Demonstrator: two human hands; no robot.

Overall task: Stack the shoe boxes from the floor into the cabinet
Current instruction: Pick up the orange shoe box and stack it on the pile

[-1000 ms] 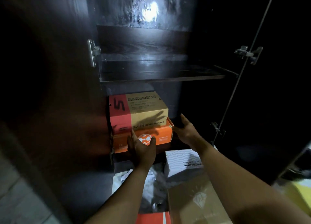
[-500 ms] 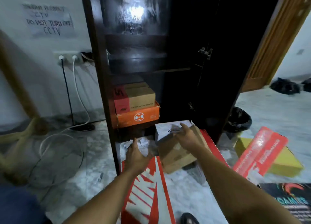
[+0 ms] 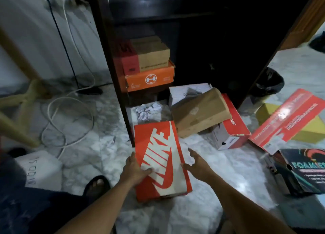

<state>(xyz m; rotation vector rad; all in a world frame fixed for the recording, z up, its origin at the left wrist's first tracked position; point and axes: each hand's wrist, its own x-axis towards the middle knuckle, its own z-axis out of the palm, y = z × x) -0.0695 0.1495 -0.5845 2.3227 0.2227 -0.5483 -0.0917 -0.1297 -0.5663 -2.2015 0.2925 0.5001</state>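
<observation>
The left hand (image 3: 134, 168) lies flat against the left side of the Nike box (image 3: 161, 154), fingers straight along the edge and thumb across the lid, not closed round it. The right hand (image 3: 196, 165) is spread and slack just off the box's right edge, holding nothing; whether its thumb touches the box is unclear. The box is orange-red with large cream lettering and a swoosh, lid on, lying flat on the pale marbled floor (image 3: 228, 172) between the hands. Floor shows bare to its right and on its near side. Its far end sits just beside the foot of the dark cabinet (image 3: 105, 40), by crumpled paper (image 3: 146, 111). Above that, inside the cabinet, a red-and-tan box (image 3: 151, 56) rests on an orange box (image 3: 151, 79). Beyond the right hand, a tan box (image 3: 198, 110) leans tilted over a white box (image 3: 186, 93) and a red box (image 3: 232, 130). Further right lie a red lid (image 3: 288, 117) and a black box (image 3: 302, 170). Left of the grip are a sandalled foot (image 3: 97, 182) and looped cables (image 3: 66, 110).
</observation>
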